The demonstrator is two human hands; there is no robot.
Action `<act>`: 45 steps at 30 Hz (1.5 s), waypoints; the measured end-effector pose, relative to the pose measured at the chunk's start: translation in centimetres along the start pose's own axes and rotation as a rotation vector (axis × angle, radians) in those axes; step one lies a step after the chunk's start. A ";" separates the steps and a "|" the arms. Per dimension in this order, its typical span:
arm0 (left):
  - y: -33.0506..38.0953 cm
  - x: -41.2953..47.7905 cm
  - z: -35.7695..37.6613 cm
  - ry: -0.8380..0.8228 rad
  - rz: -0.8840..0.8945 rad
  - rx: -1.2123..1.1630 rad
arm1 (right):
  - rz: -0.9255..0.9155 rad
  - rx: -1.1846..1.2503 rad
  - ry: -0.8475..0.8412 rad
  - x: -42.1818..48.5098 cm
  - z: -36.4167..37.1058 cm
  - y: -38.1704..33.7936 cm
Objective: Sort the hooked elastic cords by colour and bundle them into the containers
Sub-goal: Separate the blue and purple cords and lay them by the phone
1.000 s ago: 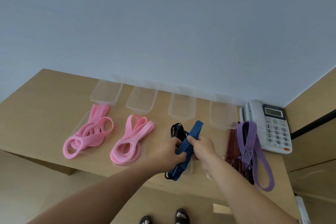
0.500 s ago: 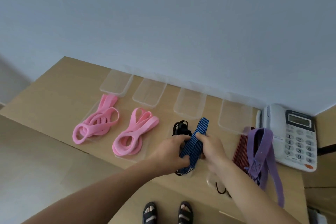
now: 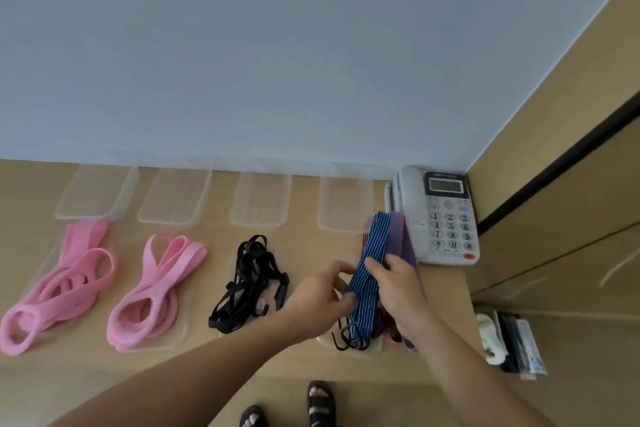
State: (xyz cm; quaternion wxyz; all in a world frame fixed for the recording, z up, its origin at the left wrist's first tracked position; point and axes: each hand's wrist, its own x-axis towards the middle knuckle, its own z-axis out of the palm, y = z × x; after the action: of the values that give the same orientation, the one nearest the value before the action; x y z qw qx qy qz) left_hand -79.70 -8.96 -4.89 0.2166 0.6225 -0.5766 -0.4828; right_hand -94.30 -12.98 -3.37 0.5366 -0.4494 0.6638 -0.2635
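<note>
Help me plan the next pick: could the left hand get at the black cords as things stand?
Probably yes: the black cords lie just beside the left hand with nothing between, though it now pinches the blue striped cord and must let go first.

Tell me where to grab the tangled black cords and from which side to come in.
Grip the black cords around their middle, where the strands cross and bunch, coming straight down from above. They lie flat and loosely tangled, so the end loops would likely just trail apart.
</note>
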 end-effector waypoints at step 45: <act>-7.1 -12.0 -11.1 0.464 -0.251 0.398 | -0.792 -1.026 -0.369 -3.3 13.1 -4.7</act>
State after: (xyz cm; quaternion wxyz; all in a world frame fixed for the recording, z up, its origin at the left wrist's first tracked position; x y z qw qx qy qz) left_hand -65.08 0.71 -1.71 0.1554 0.8122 -0.5136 -0.2289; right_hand -80.31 -10.51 -1.65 0.2227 -0.8946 0.3873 -0.0109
